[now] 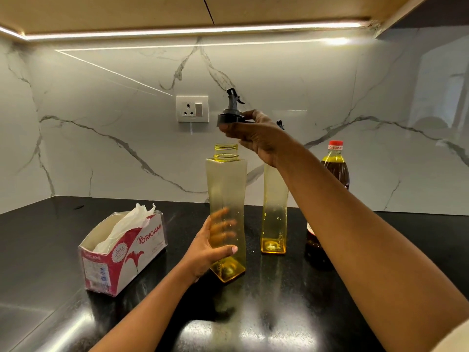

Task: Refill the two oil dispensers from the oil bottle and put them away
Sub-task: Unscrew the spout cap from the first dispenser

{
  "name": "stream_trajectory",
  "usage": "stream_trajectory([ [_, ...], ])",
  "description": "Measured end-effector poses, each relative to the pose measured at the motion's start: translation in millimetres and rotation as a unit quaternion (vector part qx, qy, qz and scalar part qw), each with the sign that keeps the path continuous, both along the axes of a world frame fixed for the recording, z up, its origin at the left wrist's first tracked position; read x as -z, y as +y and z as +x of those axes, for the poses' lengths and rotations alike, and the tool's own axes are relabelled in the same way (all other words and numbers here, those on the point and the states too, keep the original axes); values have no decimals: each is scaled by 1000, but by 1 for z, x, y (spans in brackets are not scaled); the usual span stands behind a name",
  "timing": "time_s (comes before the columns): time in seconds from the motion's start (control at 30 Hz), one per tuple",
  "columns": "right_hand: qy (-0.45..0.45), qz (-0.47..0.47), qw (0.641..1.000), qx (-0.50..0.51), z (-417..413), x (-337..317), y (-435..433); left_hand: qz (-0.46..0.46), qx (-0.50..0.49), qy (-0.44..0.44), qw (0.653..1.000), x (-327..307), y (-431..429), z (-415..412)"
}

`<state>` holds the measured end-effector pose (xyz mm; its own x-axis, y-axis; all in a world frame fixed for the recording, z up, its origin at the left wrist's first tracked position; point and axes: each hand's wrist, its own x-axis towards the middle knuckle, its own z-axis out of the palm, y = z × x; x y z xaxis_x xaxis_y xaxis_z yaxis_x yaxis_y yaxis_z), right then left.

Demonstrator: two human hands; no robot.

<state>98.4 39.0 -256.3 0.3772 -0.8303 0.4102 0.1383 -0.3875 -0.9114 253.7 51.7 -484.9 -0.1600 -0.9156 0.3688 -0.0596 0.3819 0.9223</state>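
Two tall yellow see-through oil dispensers stand on the black counter (279,313). The near dispenser (226,189) has its neck uncovered and only a little oil at its base. My left hand (206,250) grips its lower body. My right hand (256,134) holds the grey spout cap (229,114) in the air just above and to the right of that open neck. The second dispenser (274,214) stands behind my right wrist, its top mostly hidden. The oil bottle (335,166) with a red cap stands at the right, partly behind my right forearm.
An open red-and-white tissue box (121,252) sits on the counter to the left. A wall socket (193,109) is on the marble backsplash behind. A cabinet with a light strip hangs overhead.
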Motion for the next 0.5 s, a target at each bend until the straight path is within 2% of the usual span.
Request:
stream_trajectory([
  [0.13,-32,-14,999,31,-20,-8,13,-11,-33,-14,999,-3,6,-6],
  [0.27,-16,-33,997,61,-57,-5,28,-23,-80,-42,996,-6,11,-17],
  [0.4,26,-8,997,76,-102,22,38,-26,-148,-78,986,-7,16,-31],
  [0.5,99,29,991,86,-131,52,43,-36,-186,-83,978,-6,20,-41],
])
